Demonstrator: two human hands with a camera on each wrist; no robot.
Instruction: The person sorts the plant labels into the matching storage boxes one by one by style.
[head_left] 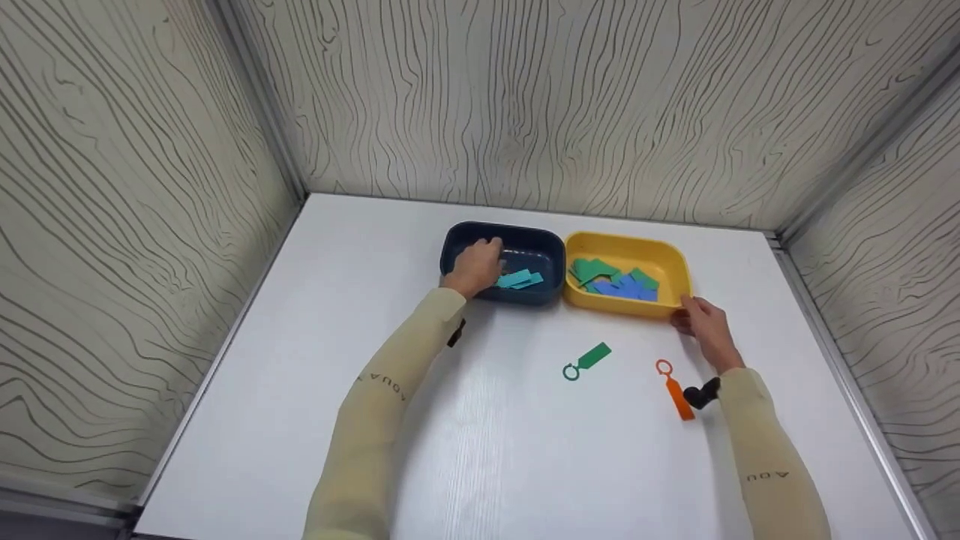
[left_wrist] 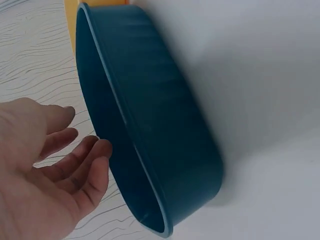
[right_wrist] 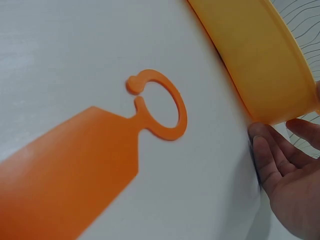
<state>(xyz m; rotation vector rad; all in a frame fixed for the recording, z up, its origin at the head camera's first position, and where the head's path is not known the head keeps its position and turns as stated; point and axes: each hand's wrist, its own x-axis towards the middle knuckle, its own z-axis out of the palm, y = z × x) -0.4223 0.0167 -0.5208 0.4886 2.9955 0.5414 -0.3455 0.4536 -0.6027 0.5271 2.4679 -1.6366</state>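
Note:
My left hand (head_left: pixel 477 265) reaches over the dark blue bin (head_left: pixel 541 294), its fingers loosely bent. In the left wrist view the fingertips (left_wrist: pixel 102 150) overlap the bin's opening, with nothing visible between thumb and fingers. Several turquoise tags (head_left: pixel 517 279) lie in this bin, beside that hand. At the near right corner of the yellow bin (head_left: pixel 626 304), my right hand (head_left: pixel 709 328) holds on, thumb at the rim and fingers against the outer wall. Green tags (head_left: pixel 596 268) and blue tags (head_left: pixel 626 289) are piled inside the yellow bin.
On the white table (head_left: pixel 525 457), a green tag with a ring (head_left: pixel 595 355) lies in front of the bins. An orange tag with a ring (head_left: pixel 679 397) lies close to the right wrist. Wood-patterned panels (head_left: pixel 525 105) stand behind and at both sides.

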